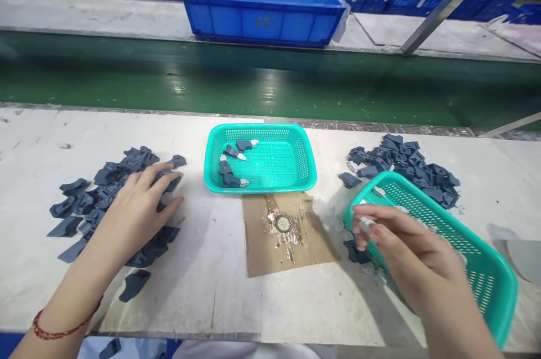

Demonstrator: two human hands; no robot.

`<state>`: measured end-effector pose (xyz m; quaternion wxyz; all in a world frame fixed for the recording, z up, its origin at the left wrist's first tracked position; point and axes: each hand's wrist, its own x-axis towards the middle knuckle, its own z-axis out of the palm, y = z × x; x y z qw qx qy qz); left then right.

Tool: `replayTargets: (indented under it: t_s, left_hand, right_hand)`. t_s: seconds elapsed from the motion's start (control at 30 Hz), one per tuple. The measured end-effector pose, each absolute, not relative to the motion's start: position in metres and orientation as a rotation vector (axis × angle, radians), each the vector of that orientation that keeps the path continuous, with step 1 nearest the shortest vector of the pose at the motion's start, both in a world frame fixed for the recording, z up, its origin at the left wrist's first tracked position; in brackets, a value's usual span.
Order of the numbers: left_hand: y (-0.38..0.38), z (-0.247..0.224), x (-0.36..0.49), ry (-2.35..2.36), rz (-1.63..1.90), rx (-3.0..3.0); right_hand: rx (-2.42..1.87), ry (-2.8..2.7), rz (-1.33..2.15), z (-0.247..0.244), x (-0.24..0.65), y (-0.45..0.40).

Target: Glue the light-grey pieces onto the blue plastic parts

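Pinched in my right fingertips (367, 226) is a small white piece (366, 224), right of the cardboard (270, 257); left of it, my left hand (141, 207), loosely spread, touches dark parts (110, 178).

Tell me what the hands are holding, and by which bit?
The right hand pinches a white piece near one end. The left hand is spread over dark pieces, with no hold showing.
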<state>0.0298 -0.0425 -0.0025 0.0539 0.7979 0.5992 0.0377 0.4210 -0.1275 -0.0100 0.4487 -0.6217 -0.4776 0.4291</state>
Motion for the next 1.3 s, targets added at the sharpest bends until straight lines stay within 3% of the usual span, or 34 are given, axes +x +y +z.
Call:
replayTargets:
  t_s: [0.27,0.53,0.7,1.0,1.3]
  left_hand:
    - [-0.027,-0.012,0.032,2.051,0.159,2.157]
    - [-0.037,0.005,0.034,2.068,0.552,1.939]
    - [-0.067,0.020,0.055,1.744,0.900,1.264]
    - [-0.104,-0.030,0.102,1.078,0.828,0.620]
    - [-0.110,-0.030,0.119,1.034,0.804,0.655]
  right_hand:
    - [-1.228,-0.937,1.513,-0.026,0.372,-0.105]
    - [-1.276,-0.844,1.648,-0.032,0.358,-0.102]
    - [-1.457,-1.038,1.384,-0.038,0.349,-0.100]
    - [-1.623,-1.795,0.859,-0.049,0.345,-0.101]
    - [-1.496,-2.092,0.665,-0.052,0.343,-0.095]
